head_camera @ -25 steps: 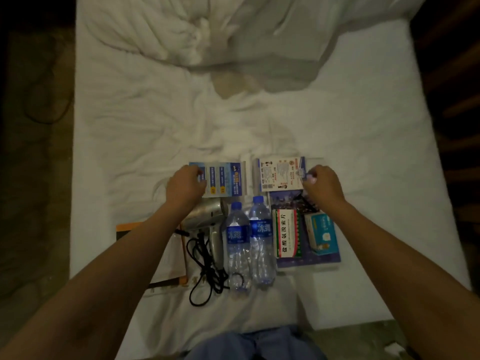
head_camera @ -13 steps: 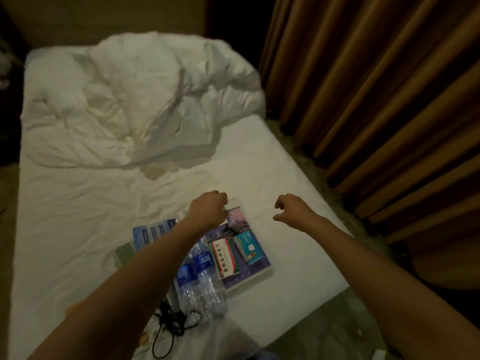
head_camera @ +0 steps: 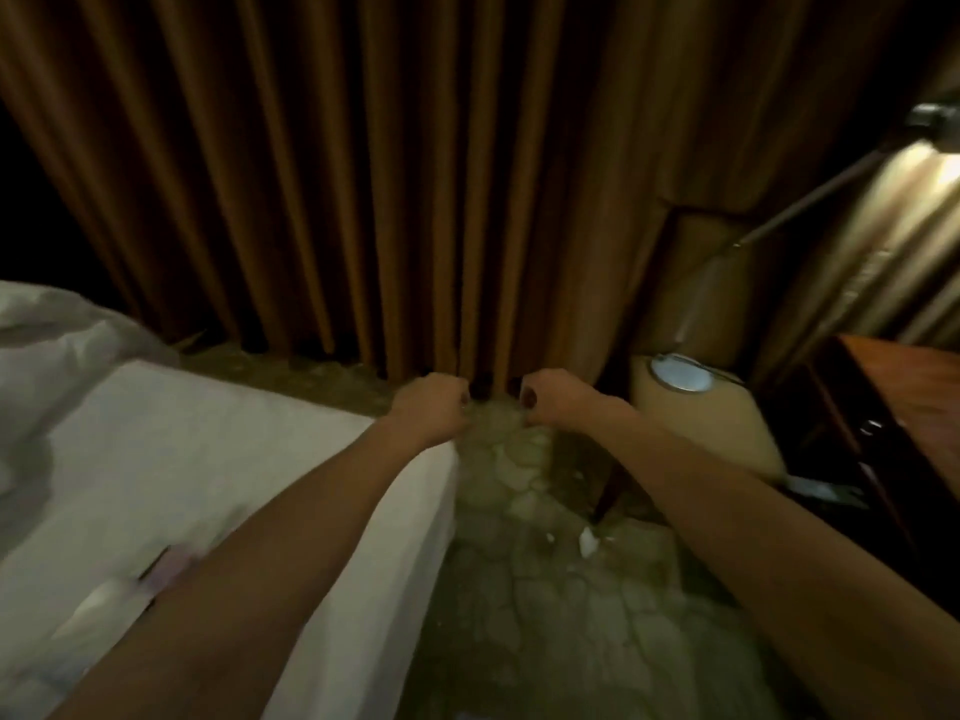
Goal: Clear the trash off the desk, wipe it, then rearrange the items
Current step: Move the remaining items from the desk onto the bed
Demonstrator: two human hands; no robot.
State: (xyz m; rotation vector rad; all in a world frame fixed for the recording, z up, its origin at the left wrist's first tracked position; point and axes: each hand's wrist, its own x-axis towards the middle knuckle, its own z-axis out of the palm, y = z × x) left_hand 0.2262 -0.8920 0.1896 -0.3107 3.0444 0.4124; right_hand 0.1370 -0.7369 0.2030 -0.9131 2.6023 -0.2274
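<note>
- Nearest, both forearms reach forward over the gap between the bed (head_camera: 171, 459) and the furniture on the right; a blurred, pale item (head_camera: 163, 569) lies on the sheet beside the left forearm, too smeared to name.
- On the patterned floor (head_camera: 545, 615) below, a small white scrap (head_camera: 587, 542) lies near a dark furniture leg; it may be trash, though that is a guess.
- The left hand (head_camera: 430, 407) and right hand (head_camera: 553, 402) float close together, apart from each other, fingers curled in loose fists with nothing visibly held.
- To the right, the corner of a dark wooden bench (head_camera: 904, 387) shows at the frame edge, its top mostly out of view; a cream box (head_camera: 727, 423) with a round lid and a lamp (head_camera: 930, 122) stand beside it.
- Farthest, brown curtains (head_camera: 415, 174) fill the background.
- Judged step: moving between bed and bench, hands empty. The next move calls for turning toward the bench to tidy, wipe or rearrange there.
</note>
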